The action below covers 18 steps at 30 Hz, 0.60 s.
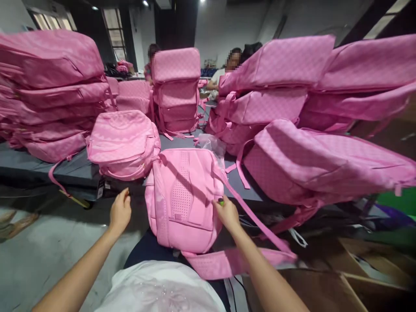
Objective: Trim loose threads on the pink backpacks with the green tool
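A pink backpack (195, 208) rests against the table edge and my lap, its padded, perforated back panel facing up. At its right side is my right hand (227, 214), fingers closed around a small item with a green end (221, 202); most of that item is hidden in the grip. One shoulder strap (256, 212) runs from the bag's upper right down beneath my right forearm. My left hand (120, 212) hovers left of the backpack, apart from it, fingers curled together. Whatever it may hold does not show. A smaller pink bag (121, 145) sits just beyond it.
Stacked pink backpacks stand at left (61, 82), centre (177, 95) and right (279, 104) on the grey table (240, 184). Clear plastic wrap (211, 145) lies behind the bag. Open cardboard boxes (367, 268) are at lower right. Two people sit across the table.
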Motion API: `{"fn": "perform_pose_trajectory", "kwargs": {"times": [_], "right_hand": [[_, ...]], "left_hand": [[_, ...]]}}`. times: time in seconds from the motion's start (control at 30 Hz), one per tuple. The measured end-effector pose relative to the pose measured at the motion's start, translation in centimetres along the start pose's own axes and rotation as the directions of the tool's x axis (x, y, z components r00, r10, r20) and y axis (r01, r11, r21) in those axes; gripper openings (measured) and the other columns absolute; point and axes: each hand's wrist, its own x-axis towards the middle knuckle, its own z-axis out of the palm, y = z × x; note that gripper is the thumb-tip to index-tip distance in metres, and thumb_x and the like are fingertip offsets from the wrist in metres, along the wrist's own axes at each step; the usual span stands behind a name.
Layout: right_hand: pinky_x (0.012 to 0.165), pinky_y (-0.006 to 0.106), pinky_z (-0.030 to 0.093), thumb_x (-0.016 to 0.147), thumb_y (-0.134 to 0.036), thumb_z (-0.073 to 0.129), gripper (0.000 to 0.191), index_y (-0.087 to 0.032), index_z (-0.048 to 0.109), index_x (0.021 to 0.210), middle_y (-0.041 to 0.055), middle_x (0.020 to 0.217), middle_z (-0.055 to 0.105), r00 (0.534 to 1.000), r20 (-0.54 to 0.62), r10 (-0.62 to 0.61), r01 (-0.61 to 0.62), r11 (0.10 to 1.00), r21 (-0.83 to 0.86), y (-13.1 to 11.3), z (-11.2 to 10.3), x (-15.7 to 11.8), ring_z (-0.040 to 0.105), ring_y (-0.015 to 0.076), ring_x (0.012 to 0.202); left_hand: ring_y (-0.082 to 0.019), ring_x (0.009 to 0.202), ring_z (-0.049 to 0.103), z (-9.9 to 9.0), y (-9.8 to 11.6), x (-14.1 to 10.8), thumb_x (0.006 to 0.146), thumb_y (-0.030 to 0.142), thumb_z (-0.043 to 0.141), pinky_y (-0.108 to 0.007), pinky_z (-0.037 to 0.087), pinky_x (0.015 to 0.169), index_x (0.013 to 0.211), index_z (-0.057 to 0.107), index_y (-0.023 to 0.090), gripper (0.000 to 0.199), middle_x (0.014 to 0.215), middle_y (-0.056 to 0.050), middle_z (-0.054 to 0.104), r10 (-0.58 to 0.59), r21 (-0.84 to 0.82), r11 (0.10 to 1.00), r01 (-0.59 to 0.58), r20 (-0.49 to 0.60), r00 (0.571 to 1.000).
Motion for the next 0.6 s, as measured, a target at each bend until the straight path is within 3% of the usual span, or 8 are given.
{"fn": "perform_pose_trajectory", "kwargs": {"times": [0.07, 0.1, 0.2, 0.23, 0.3, 0.4, 0.5, 0.6], "right_hand": [[0.056, 0.029, 0.035, 0.079, -0.037, 0.058, 0.026, -0.018, 0.064, 0.096, 0.0084, 0.07, 0.069, 0.998, 0.041, 0.044, -0.042, 0.999, -0.029, 1.0, 2.0, -0.6, 0.061, 0.0237, 0.062], [0.057, 0.029, 0.035, 0.081, -0.038, 0.058, 0.029, -0.018, 0.063, 0.101, 0.0089, 0.074, 0.07, 0.997, 0.062, 0.054, -0.052, 0.998, -0.026, 1.2, 2.6, -0.7, 0.063, 0.0239, 0.064], [0.061, 0.029, 0.039, 0.085, -0.043, 0.057, 0.032, -0.019, 0.063, 0.106, 0.0081, 0.081, 0.072, 0.99, 0.136, 0.033, -0.032, 0.999, -0.004, 1.3, 2.7, -0.7, 0.066, 0.024, 0.071], [0.062, 0.029, 0.041, 0.085, -0.044, 0.057, 0.032, -0.019, 0.064, 0.105, 0.0074, 0.081, 0.072, 0.986, 0.165, 0.024, -0.026, 1.0, 0.009, 1.3, 2.4, -0.5, 0.066, 0.0237, 0.072], [0.064, 0.029, 0.043, 0.086, -0.046, 0.055, 0.034, -0.019, 0.065, 0.104, 0.0059, 0.079, 0.071, 0.977, 0.215, 0.015, -0.023, 0.999, 0.031, 1.5, 1.8, -0.3, 0.066, 0.0228, 0.07], [0.064, 0.03, 0.044, 0.087, -0.047, 0.053, 0.038, -0.019, 0.066, 0.109, 0.005, 0.078, 0.071, 0.966, 0.257, 0.026, -0.036, 0.999, 0.035, 2.2, 1.6, 0.1, 0.065, 0.0228, 0.069], [0.067, 0.032, 0.046, 0.086, -0.049, 0.054, 0.048, -0.017, 0.064, 0.121, 0.0072, 0.082, 0.072, 0.96, 0.271, 0.066, -0.07, 0.998, 0.006, 3.2, 2.0, 0.3, 0.067, 0.0256, 0.074], [0.07, 0.033, 0.045, 0.086, -0.051, 0.055, 0.059, -0.013, 0.059, 0.132, 0.0096, 0.084, 0.072, 0.951, 0.287, 0.117, -0.115, 0.993, -0.025, 3.9, 2.3, 0.2, 0.068, 0.0288, 0.08]], "left_hand": [[-0.027, 0.123, 0.061, 1.4, 1.4, 0.7, 0.093, 0.03, 0.05, -0.046, 0.045, 0.111, 0.123, 0.066, 0.021, 0.035, 0.128, -0.011, 0.068, 0.256, 0.081, 0.961, -0.266, 0.111, 0.96], [-0.026, 0.124, 0.06, 2.5, 2.6, 1.2, 0.094, 0.028, 0.05, -0.045, 0.045, 0.111, 0.124, 0.066, 0.023, 0.034, 0.129, -0.01, 0.068, 0.439, 0.104, 0.877, -0.47, 0.226, 0.87], [-0.027, 0.128, 0.057, 7.9, 7.1, 3.5, 0.095, 0.023, 0.051, -0.047, 0.045, 0.108, 0.126, 0.065, 0.021, 0.033, 0.135, -0.013, 0.064, 0.767, 0.038, 0.411, -0.911, 0.526, 0.368], [-0.029, 0.134, 0.052, 10.2, 8.6, 4.6, 0.097, 0.023, 0.05, -0.049, 0.042, 0.11, 0.129, 0.062, 0.019, 0.035, 0.142, -0.014, 0.059, 0.784, 0.033, 0.318, -0.947, 0.552, 0.283], [-0.03, 0.141, 0.044, 14.8, 11.2, 7.1, 0.1, 0.023, 0.044, -0.052, 0.034, 0.115, 0.136, 0.057, 0.015, 0.039, 0.15, -0.017, 0.05, 0.78, 0.035, 0.217, -0.975, 0.595, 0.195], [-0.03, 0.128, 0.052, 20.1, 14.0, 10.4, 0.1, 0.031, 0.047, -0.05, 0.03, 0.113, 0.126, 0.062, 0.01, 0.037, 0.133, -0.019, 0.061, 0.729, -0.044, 0.138, -0.989, 0.681, 0.072], [-0.028, 0.102, 0.057, 22.9, 15.2, 11.6, 0.09, 0.049, 0.063, -0.046, 0.036, 0.102, 0.101, 0.071, 0.012, 0.04, 0.101, -0.015, 0.07, 0.685, -0.154, 0.1, -0.983, 0.727, -0.044], [-0.026, 0.095, 0.054, 24.0, 15.4, 11.6, 0.087, 0.055, 0.067, -0.044, 0.037, 0.096, 0.092, 0.074, 0.017, 0.039, 0.093, -0.01, 0.07, 0.636, -0.268, 0.09, -0.959, 0.756, -0.152]]}}
